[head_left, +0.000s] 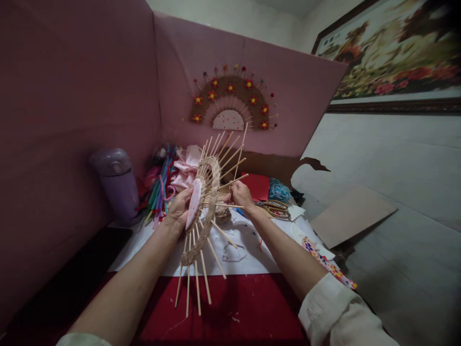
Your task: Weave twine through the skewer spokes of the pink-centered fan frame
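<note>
My left hand [181, 205] grips a half-round stick fan by its pink padded centre [194, 203]. Thin wooden sticks [203, 283] radiate from that centre, with a curved band of woven twine [216, 185] running through them. The fan is turned almost edge-on, its sticks pointing up, right and down. On the far side of the sticks, my right hand [240, 195] is closed in a pinch on what looks like the loose twine; its fingertips are partly hidden. A small ball of brown twine [224, 215] lies on the white sheet behind the fan.
A finished-looking fan with red flowers [230, 88] hangs on the pink board. At left stand a purple bottle [120, 187] and colourful pipe cleaners [158, 187] beside pink cloth [185, 168]. Scissors [275, 209], blue yarn [279, 190] and red sheets [256, 186] lie at right.
</note>
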A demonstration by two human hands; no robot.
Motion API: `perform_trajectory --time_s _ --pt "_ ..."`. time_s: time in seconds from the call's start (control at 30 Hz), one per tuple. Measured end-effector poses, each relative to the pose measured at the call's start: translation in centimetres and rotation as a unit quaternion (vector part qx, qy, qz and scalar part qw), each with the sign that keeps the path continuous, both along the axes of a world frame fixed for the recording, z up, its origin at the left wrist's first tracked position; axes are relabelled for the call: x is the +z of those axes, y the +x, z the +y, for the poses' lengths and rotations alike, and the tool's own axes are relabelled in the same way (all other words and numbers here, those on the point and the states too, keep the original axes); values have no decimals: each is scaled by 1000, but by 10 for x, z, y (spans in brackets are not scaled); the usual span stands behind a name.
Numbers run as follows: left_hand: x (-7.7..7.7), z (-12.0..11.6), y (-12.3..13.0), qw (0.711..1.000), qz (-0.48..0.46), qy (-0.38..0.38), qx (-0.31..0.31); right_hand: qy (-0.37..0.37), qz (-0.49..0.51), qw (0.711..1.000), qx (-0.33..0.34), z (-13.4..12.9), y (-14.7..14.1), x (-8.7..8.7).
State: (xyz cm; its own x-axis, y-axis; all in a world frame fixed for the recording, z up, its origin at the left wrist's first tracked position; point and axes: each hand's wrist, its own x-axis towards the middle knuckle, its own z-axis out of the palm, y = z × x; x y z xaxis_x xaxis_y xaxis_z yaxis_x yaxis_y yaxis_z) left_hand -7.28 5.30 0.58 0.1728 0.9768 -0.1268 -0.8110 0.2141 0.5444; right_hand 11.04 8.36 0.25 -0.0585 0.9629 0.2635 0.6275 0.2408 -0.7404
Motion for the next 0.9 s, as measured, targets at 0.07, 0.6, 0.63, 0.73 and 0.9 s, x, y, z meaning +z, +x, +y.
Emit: perform_trajectory --time_s 0.07,0.6,0.63,0.73,0.9 --pt "-1 1 -1 1000 1 2 7 1 22 1000 -13 -5 11 7" --pt "1 3 -7 1000 21 4 11 -74 -442 888 -99 -38 109 36" --pt "0 4 -8 1000 20 3 14 -79 -450 884 -98 -38 112 36" --pt "-1 6 -10 1000 18 2 13 -88 -457 879 -104 -38 121 34" --pt "1 5 -10 1000 16 -3 14 -71 -468 873 -114 -37 124 30"
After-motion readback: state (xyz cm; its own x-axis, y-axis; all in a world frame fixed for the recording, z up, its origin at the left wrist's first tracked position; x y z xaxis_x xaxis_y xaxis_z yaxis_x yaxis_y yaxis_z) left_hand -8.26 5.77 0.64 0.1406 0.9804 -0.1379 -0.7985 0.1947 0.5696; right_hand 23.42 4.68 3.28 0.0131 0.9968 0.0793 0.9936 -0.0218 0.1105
